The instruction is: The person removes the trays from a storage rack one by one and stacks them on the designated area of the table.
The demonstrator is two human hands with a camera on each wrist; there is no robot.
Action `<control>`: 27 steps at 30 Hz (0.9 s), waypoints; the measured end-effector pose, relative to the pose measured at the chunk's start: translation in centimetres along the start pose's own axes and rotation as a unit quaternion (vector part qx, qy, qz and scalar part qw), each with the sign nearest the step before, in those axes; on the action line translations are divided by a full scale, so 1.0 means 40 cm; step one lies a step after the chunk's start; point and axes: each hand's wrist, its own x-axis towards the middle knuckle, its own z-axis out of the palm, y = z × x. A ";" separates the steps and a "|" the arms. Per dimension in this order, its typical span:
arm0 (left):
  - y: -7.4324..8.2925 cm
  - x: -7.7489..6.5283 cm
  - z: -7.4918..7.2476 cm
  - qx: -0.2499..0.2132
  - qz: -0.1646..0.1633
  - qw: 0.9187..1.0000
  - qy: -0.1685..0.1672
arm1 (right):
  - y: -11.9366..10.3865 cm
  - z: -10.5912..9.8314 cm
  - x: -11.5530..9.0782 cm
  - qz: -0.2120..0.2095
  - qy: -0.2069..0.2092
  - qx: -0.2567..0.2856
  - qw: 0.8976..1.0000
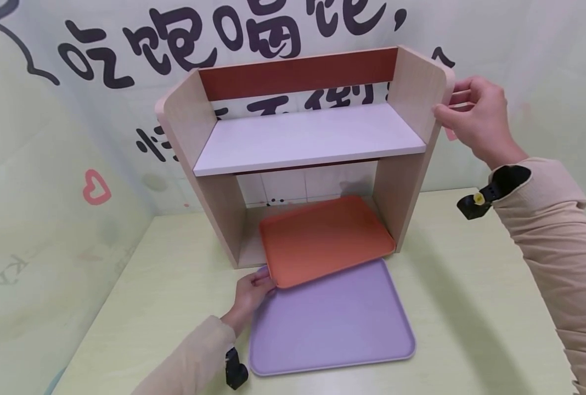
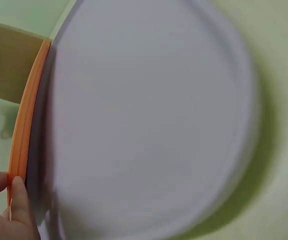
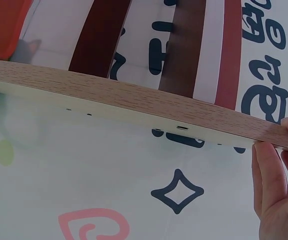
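Note:
My left hand (image 1: 251, 295) pinches the near left corner of an orange tray (image 1: 325, 238) between thumb and fingers. That tray sits slanted, its back part inside the lower bay of a wooden shelf (image 1: 413, 181) and its front edge over a purple tray (image 1: 332, 323). In the left wrist view the orange tray (image 2: 24, 120) shows edge-on, its rim between thumb and fingers. High on the shelf's right side panel, my right hand (image 1: 480, 118) grips the front edge, thumb on the inner face and fingers on the outer, as the right wrist view also shows.
A white middle board (image 1: 313, 137) spans the shelf, with a red-brown back strip (image 1: 303, 71) above it. All stands on a pale table (image 1: 463, 285). Behind hangs a light curtain (image 1: 100, 126) printed with dark characters and pink hearts.

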 end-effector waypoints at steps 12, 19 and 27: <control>-0.018 -0.072 0.004 -0.052 -0.024 0.998 -0.033 | 0.000 0.001 -0.005 0.002 0.004 -0.019 1.000; -0.020 -0.069 -0.002 -0.044 -0.042 0.996 -0.059 | 0.002 0.001 -0.003 0.000 0.004 -0.019 1.000; 0.013 -0.035 -0.035 0.045 -0.054 0.989 -0.133 | 0.000 0.000 -0.003 0.004 0.003 -0.021 1.000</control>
